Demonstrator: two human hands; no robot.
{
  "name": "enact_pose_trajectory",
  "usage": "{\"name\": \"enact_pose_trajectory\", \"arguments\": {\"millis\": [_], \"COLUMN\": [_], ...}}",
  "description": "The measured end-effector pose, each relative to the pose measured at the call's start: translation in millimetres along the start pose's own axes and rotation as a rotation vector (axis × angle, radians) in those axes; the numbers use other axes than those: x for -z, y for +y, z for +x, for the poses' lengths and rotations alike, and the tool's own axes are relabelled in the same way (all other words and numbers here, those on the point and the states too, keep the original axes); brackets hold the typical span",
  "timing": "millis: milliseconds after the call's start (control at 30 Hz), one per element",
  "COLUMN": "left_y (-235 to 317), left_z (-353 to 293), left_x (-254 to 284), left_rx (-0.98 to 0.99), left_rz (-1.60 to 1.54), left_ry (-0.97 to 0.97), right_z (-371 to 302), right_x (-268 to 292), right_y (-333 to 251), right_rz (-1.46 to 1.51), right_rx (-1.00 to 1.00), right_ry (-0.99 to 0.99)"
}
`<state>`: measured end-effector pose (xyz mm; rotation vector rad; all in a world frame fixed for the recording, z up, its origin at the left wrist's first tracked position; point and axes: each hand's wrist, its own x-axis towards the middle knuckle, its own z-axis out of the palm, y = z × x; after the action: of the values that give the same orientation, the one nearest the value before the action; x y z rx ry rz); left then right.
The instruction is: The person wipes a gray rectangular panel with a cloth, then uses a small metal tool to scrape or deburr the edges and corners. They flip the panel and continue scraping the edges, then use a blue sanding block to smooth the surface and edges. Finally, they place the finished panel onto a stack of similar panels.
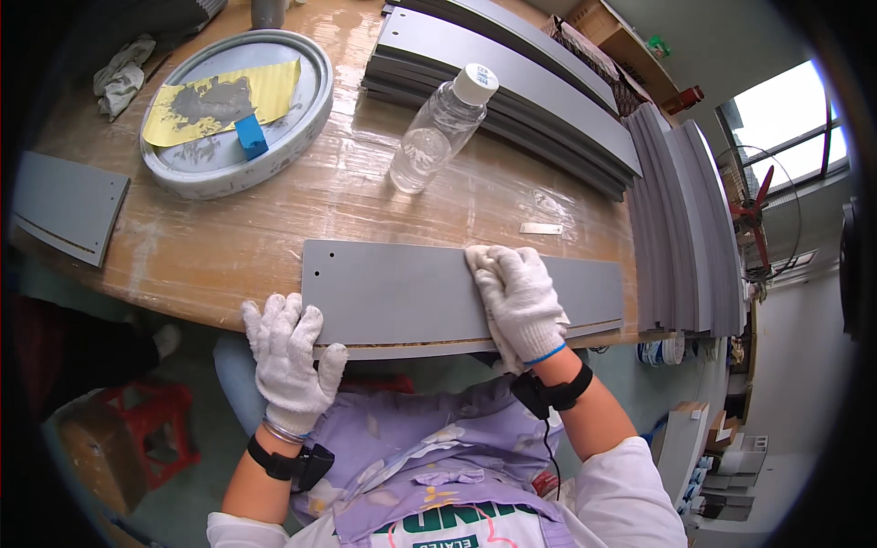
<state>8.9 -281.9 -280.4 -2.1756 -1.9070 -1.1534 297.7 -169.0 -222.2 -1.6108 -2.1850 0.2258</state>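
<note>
Head view: one grey panel (393, 292) lay at the near side of the counter (347, 205), its front edge seemingly overhanging. The right hand (525, 297) gripped one white cloth (499, 336) against it; the left hand (292, 356) was open, spread at its left end. Hard pressing near that overhang could have tipped it. Beyond were one bottle (434, 137), one round tray (210, 187), one yellow sheet (279, 82) and one blue block (250, 137).

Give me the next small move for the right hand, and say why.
Probably slide the right hand rightward along the grey panel: it presses what looks like a white cloth there, the panel's right end lies uncovered, and the left hand is at the left edge, seemingly placed to steady it.
</note>
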Motion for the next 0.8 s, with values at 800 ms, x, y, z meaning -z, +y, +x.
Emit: {"name": "enact_pose_trajectory", "arguments": {"millis": [800], "left_y": [-9.2], "left_z": [-7.0], "left_x": [-5.6], "left_rx": [0.043], "left_rz": [-0.142], "left_ry": [0.07], "right_z": [26.1], "right_x": [-40.8], "right_y": [-126.4], "right_rz": [0.2], "right_rx": [0.366], "right_ry": [-0.206]}}
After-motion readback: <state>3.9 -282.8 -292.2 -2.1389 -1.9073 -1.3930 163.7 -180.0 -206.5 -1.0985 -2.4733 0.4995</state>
